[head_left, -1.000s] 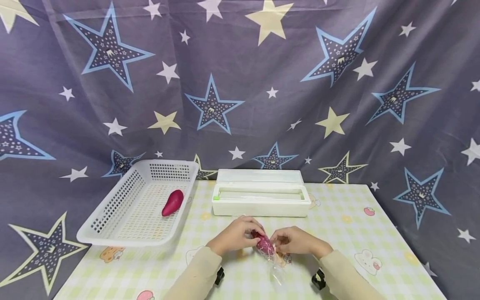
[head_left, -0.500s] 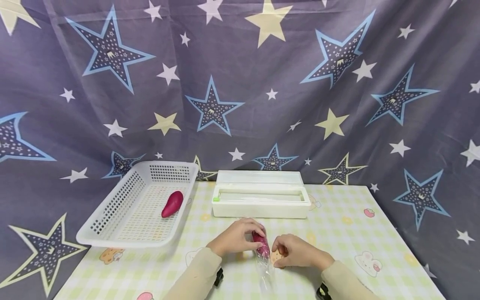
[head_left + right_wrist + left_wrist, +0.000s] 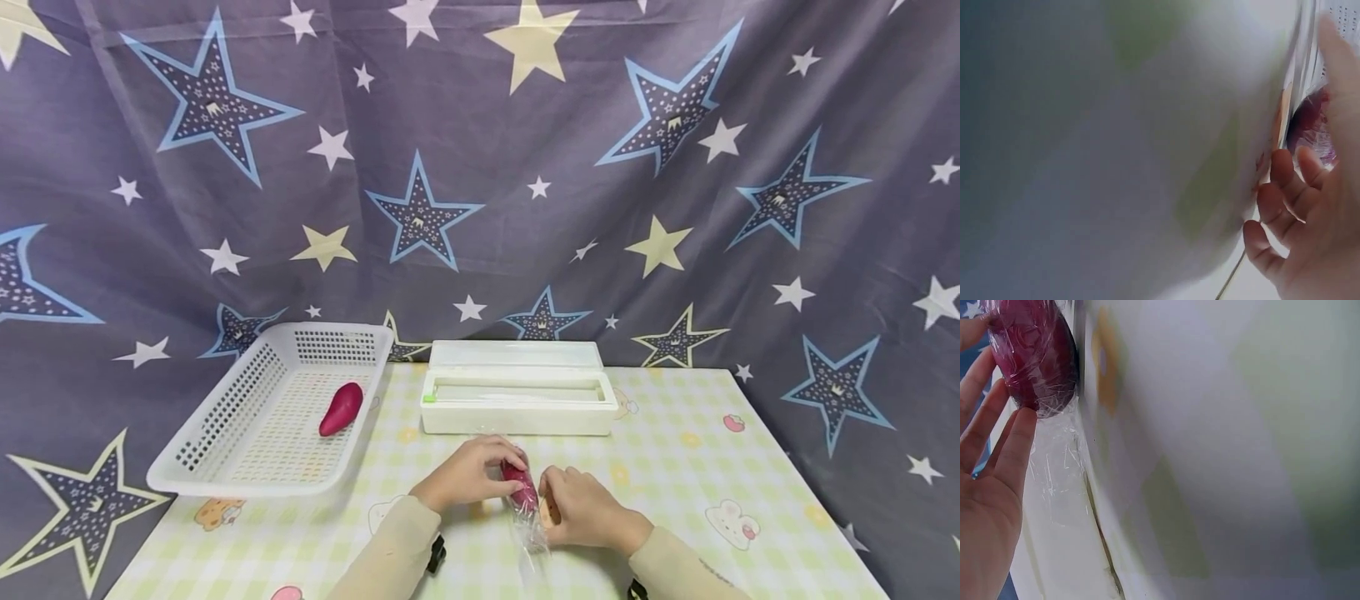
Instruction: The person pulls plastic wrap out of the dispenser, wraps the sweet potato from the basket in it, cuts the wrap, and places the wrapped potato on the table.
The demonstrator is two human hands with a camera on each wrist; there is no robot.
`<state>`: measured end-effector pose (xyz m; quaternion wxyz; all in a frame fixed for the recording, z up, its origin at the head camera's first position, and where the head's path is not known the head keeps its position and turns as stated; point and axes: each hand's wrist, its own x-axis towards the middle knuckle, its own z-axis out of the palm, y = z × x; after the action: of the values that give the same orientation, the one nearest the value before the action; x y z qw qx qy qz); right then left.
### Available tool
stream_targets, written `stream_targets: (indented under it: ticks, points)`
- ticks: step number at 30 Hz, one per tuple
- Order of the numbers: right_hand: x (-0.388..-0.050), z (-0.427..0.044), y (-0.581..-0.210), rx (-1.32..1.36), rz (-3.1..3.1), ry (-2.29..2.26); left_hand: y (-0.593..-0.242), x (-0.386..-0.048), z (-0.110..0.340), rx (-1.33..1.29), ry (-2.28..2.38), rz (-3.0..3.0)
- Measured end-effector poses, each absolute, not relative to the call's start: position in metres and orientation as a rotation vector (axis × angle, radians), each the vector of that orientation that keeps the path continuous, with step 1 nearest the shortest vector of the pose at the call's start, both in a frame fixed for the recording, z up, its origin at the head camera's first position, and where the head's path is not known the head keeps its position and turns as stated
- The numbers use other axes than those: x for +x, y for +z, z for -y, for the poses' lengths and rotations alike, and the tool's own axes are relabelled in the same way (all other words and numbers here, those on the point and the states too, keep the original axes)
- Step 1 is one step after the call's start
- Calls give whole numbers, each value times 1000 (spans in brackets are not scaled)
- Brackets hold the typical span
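Note:
A purple-red sweet potato (image 3: pixel 523 493), wrapped in crinkled clear cling film, lies on the table before me. My left hand (image 3: pixel 474 473) holds it from the left between thumb and fingers; in the left wrist view its fingertips press the wrapped side of the sweet potato (image 3: pixel 1038 356). A loose tail of cling film (image 3: pixel 529 546) hangs toward me from the near end. Close on the right, my right hand (image 3: pixel 588 510) has loosely bent fingers. In the right wrist view these fingers (image 3: pixel 1280 215) hold nothing visible, and the thumb side partly hides the sweet potato (image 3: pixel 1313 122).
Behind the hands stands a white cling film box (image 3: pixel 517 419), lid up, with a small green piece at its left end. To the left, a white plastic basket (image 3: pixel 217 487) contains another sweet potato (image 3: pixel 341 409). A star-patterned curtain (image 3: pixel 480 125) hangs behind the checked table (image 3: pixel 675 467).
The right hand has drawn off the wrapped sweet potato and shifted slightly toward me. The sweet potato has turned a little, its film tail swinging left. The left hand keeps its hold.

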<state>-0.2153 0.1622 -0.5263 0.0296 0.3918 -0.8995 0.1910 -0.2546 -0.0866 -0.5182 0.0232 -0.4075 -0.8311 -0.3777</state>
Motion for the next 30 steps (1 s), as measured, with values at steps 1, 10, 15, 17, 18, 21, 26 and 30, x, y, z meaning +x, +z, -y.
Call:
stream_targets:
  ticks: [1,10,15,17,18,21,26,30]
  points:
    - [-215,-161,-526,1204,2775,590,-518,-255,87,-1261,-1173,2565]
    - [-215,-155,-521,1273,2808,1080,-522,-253,90,-1244,-1197,2556]
    - [-222,-153,-518,1335,2836,1389,-522,-252,91,-1223,-1209,2569]
    - [-226,-154,-517,1333,2837,1446,-522,-251,92,-1223,-1202,2572]
    - [-229,-154,-516,1333,2828,1452,-521,-251,92,-1221,-1201,2576]
    - [-236,-155,-514,1305,2800,1440,-521,-250,93,-1211,-1208,2594]
    - [-246,-154,-513,1214,2824,1450,-519,-248,93,-1183,-1208,2624]
    - [-253,-152,-518,1127,2859,1440,-520,-246,93,-1178,-1184,2656]
